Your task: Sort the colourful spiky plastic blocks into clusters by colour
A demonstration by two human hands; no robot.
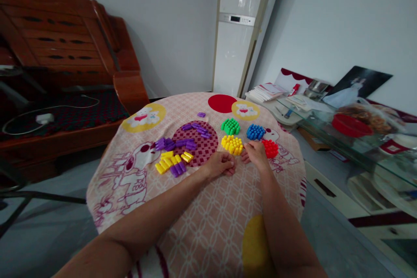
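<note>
Has the left hand [224, 164] loosely curled just right of the frame's middle, the right hand [254, 154] bent between upright yellow pieces [232, 144] and red pieces [271, 149]; cannot tell whether gripping anything. Reaches over a cloth-covered table [224, 213], with purple pieces [177, 170] left of centre, a wooden settee [61, 43] upper left.

Dim light leaves the wooden settee [65, 50] shadowed. Bright glare streaks the floor-standing air conditioner [236, 34]. Wide-angle distortion stretches the outer edges.
</note>
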